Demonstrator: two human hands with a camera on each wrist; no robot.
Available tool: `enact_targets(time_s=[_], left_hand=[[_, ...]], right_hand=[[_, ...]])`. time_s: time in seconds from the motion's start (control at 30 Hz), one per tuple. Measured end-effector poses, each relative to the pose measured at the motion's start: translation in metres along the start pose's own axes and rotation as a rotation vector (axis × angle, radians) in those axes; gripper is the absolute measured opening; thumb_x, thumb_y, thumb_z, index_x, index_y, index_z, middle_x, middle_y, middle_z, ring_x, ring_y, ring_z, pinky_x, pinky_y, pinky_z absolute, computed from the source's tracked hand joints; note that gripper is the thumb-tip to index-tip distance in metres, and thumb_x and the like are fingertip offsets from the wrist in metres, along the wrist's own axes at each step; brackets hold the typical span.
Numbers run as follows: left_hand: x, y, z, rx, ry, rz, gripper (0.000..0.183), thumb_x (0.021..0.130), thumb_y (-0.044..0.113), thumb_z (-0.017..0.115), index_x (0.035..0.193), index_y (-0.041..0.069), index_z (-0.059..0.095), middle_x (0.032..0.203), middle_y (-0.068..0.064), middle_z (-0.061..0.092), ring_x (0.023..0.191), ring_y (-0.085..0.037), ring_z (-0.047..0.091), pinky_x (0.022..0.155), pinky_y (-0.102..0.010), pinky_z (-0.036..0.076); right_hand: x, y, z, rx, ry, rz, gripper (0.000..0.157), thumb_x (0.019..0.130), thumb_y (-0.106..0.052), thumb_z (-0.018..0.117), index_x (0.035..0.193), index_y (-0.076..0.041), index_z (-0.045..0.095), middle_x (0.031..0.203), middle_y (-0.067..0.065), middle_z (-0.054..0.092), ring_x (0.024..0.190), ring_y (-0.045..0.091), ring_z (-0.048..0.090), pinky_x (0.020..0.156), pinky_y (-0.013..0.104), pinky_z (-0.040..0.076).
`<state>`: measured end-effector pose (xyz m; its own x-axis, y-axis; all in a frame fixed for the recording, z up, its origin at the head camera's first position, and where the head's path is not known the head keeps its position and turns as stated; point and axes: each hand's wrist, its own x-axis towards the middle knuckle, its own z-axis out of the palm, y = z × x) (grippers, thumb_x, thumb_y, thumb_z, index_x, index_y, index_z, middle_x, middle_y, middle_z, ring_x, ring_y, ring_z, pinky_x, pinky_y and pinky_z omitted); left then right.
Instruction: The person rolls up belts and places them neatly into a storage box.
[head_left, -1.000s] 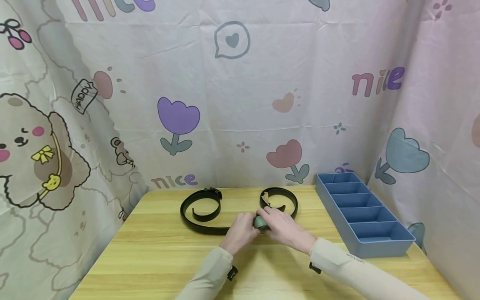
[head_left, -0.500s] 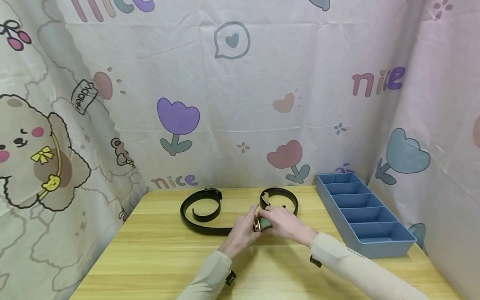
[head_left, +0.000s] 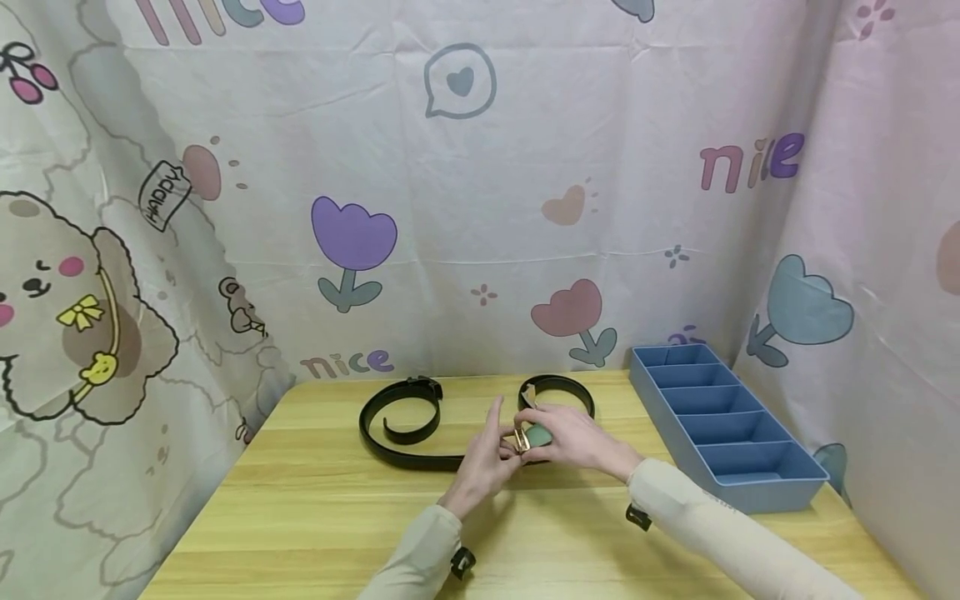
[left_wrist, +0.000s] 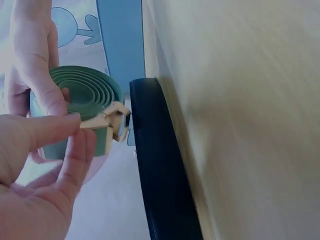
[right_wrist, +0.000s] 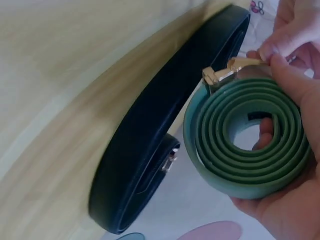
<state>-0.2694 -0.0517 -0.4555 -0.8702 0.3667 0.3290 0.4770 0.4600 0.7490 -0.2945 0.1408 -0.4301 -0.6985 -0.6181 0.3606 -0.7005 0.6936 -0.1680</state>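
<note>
A green belt (right_wrist: 240,177) is rolled into a tight coil with a gold buckle (right_wrist: 222,72) at its outer end. My right hand (head_left: 573,437) holds the coil, fingers wrapped about its outside and one fingertip inside the central hole. With thumb and fingers, my left hand (head_left: 483,471) pinches the buckle; its index finger points up in the head view. In the left wrist view the buckle (left_wrist: 116,120) stands out from the coil. Beneath and behind the hands, a black belt strap (head_left: 420,460) stands on edge on the table, its middle partly hidden.
The black strap curls into a loop at left (head_left: 401,435), with a dark buckle (head_left: 426,385) on top. Another black loop (head_left: 577,386) lies behind my right hand. A blue divided box (head_left: 727,425) stands at the right edge of the wooden table (head_left: 315,517). A printed curtain (head_left: 465,183) hangs behind.
The green coil has turned in my hands, and its gold buckle has come into sight. My left index finger has lifted, while the left hand has shifted to the buckle.
</note>
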Motion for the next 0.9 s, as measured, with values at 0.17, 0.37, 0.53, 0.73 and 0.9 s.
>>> enact_targets(time_s=[0.17,0.37,0.53,0.73,0.9], left_hand=[[0.001,-0.005,0.005,0.02,0.016,0.073,0.097,0.082,-0.005,0.073,0.156,0.006,0.01,0.124,-0.022,0.065,0.081,-0.011,0.069,0.071,-0.016,0.053],[0.007,0.002,0.014,0.081,0.051,0.148,0.105,0.078,-0.015,0.068,0.157,0.008,0.002,0.124,-0.019,0.066,0.081,-0.011,0.069,0.072,-0.016,0.053],[0.018,0.011,0.026,0.115,0.078,0.19,0.104,0.079,-0.008,0.074,0.157,0.007,0.007,0.114,-0.014,0.071,0.078,-0.008,0.069,0.069,-0.013,0.052],[0.032,0.012,0.044,0.263,0.047,0.277,0.092,0.085,0.009,0.075,0.155,0.001,0.016,0.111,-0.006,0.071,0.081,-0.006,0.067,0.071,-0.012,0.051],[0.041,0.013,0.055,0.54,0.084,0.385,0.072,0.09,0.028,0.072,0.145,0.004,0.032,0.1,-0.002,0.07,0.083,-0.012,0.066,0.069,-0.023,0.053]], right_hand=[[-0.003,0.006,0.0,0.065,-0.012,0.023,0.046,0.082,-0.046,0.075,0.121,-0.026,0.062,0.107,-0.002,0.068,0.088,0.005,0.057,0.07,0.023,0.045],[-0.006,0.003,-0.005,0.012,0.027,0.118,0.05,0.083,-0.063,0.065,0.116,-0.025,0.065,0.101,-0.005,0.067,0.089,0.013,0.06,0.071,0.032,0.048],[-0.012,0.009,-0.008,-0.004,0.049,0.207,0.03,0.088,-0.045,0.064,0.104,-0.02,0.068,0.102,0.003,0.07,0.097,0.023,0.06,0.085,0.045,0.049],[-0.018,0.028,-0.014,0.026,0.041,0.27,0.014,0.085,-0.034,0.064,0.093,-0.023,0.068,0.096,-0.004,0.071,0.091,0.019,0.06,0.091,0.046,0.046],[-0.025,0.04,-0.026,0.031,0.003,0.281,0.012,0.085,-0.031,0.063,0.092,-0.023,0.067,0.088,-0.006,0.07,0.085,0.018,0.061,0.081,0.039,0.048]])
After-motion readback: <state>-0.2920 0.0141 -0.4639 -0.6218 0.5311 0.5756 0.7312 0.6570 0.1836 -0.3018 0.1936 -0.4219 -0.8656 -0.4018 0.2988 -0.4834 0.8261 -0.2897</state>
